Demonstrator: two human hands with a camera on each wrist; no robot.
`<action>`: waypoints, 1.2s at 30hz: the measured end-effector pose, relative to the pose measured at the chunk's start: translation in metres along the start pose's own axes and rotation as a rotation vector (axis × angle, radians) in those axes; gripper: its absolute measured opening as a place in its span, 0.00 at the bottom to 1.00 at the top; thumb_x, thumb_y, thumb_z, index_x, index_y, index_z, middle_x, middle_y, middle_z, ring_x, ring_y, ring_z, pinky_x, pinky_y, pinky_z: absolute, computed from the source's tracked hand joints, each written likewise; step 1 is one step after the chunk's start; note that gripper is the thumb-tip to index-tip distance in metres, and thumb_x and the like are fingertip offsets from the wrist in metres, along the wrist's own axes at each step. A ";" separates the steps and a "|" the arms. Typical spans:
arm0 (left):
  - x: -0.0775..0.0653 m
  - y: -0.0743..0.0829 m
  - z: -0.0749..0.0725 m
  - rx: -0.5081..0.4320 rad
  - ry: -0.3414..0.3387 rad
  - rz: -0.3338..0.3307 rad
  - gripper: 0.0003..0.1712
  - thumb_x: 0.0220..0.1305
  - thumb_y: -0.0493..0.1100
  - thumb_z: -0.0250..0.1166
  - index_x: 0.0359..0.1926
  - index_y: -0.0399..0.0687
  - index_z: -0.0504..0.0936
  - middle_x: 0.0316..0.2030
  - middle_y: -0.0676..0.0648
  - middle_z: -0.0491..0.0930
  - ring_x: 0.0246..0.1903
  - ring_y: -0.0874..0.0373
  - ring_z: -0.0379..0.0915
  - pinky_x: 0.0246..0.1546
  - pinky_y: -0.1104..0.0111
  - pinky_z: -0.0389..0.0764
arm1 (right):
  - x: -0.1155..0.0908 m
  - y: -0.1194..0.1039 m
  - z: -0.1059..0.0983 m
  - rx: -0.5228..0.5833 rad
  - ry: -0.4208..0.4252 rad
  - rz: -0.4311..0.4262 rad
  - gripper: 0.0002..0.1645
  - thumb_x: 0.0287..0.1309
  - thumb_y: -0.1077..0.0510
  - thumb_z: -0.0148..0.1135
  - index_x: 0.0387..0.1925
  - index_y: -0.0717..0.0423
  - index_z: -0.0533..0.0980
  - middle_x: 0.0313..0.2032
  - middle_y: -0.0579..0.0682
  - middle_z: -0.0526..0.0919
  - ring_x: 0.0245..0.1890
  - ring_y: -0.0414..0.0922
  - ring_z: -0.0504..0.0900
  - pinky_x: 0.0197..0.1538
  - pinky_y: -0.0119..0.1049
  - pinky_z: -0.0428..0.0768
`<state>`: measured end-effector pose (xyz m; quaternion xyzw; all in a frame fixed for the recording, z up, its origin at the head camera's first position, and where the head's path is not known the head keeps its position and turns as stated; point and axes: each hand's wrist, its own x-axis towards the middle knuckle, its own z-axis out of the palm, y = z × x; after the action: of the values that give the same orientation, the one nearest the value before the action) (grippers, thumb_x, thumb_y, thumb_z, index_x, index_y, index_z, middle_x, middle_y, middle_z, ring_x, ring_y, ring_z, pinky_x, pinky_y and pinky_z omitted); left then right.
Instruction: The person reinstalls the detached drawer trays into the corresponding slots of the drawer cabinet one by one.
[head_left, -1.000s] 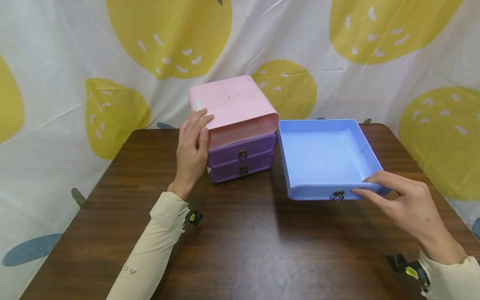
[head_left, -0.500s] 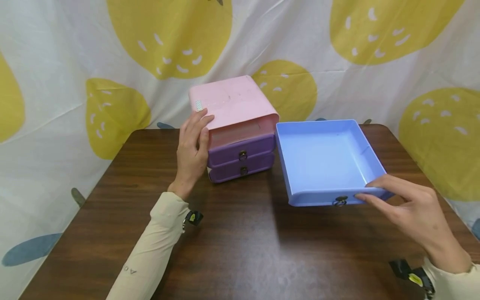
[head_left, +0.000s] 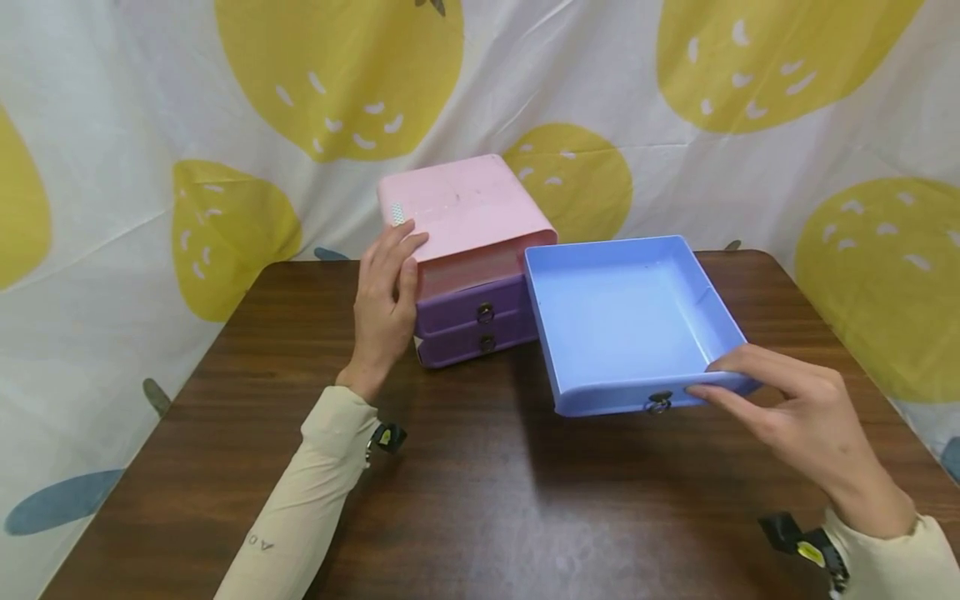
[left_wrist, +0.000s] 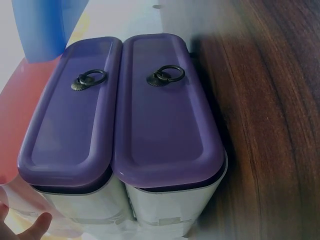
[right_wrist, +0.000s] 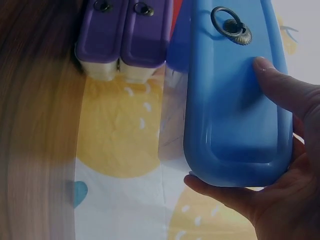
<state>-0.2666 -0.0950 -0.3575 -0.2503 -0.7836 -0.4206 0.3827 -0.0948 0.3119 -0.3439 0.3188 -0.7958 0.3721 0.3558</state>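
Note:
My right hand point(head_left: 802, 417) pinches the front right of a blue drawer point(head_left: 637, 312), thumb on its front panel beside a ring pull point(right_wrist: 232, 25). The drawer hangs above the table, its near left corner in front of the purple fronts. A pink drawer case point(head_left: 465, 204) with a hollow upper slot tops the stack at the middle. Under it sit two shut purple drawers point(head_left: 480, 321), each with a dark ring pull point(left_wrist: 167, 75). My left hand point(head_left: 386, 300) rests against the left side of the pink case, fingers extended over its upper edge.
The stack stands on a dark brown wooden table point(head_left: 450, 517). Behind it hangs a white cloth point(head_left: 97, 100) printed with yellow fruit. Dark wrist straps show at both sleeves.
My right hand first draws the blue drawer a little nearer, then shifts it left, so it overlaps the right side of the stack. My left hand stays in place.

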 end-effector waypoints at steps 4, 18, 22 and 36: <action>0.000 0.000 0.001 -0.004 0.004 0.007 0.21 0.82 0.48 0.49 0.66 0.53 0.81 0.72 0.50 0.74 0.78 0.46 0.59 0.79 0.53 0.63 | 0.003 0.000 0.005 0.022 0.004 -0.012 0.09 0.52 0.60 0.81 0.29 0.58 0.86 0.28 0.44 0.86 0.32 0.26 0.80 0.41 0.16 0.77; 0.002 0.001 0.004 -0.007 0.010 0.021 0.21 0.82 0.48 0.49 0.66 0.53 0.81 0.72 0.49 0.75 0.78 0.48 0.60 0.80 0.55 0.62 | 0.011 -0.003 0.012 0.019 -0.011 -0.010 0.09 0.50 0.63 0.82 0.29 0.56 0.85 0.27 0.44 0.85 0.30 0.26 0.79 0.38 0.17 0.77; 0.002 0.002 0.004 -0.013 0.012 0.020 0.21 0.82 0.48 0.50 0.65 0.53 0.81 0.71 0.49 0.76 0.78 0.48 0.60 0.80 0.56 0.62 | 0.012 -0.004 0.017 0.041 -0.013 -0.014 0.08 0.51 0.61 0.81 0.29 0.57 0.85 0.27 0.45 0.85 0.30 0.27 0.79 0.38 0.18 0.77; 0.003 0.003 0.005 -0.002 0.001 0.007 0.21 0.81 0.46 0.51 0.66 0.55 0.81 0.72 0.51 0.75 0.78 0.48 0.60 0.80 0.54 0.62 | 0.016 -0.010 0.035 0.075 -0.039 -0.017 0.16 0.60 0.47 0.74 0.30 0.56 0.85 0.27 0.46 0.84 0.32 0.28 0.79 0.37 0.18 0.77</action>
<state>-0.2678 -0.0890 -0.3555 -0.2531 -0.7822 -0.4202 0.3841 -0.1073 0.2735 -0.3435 0.3459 -0.7853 0.3923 0.3312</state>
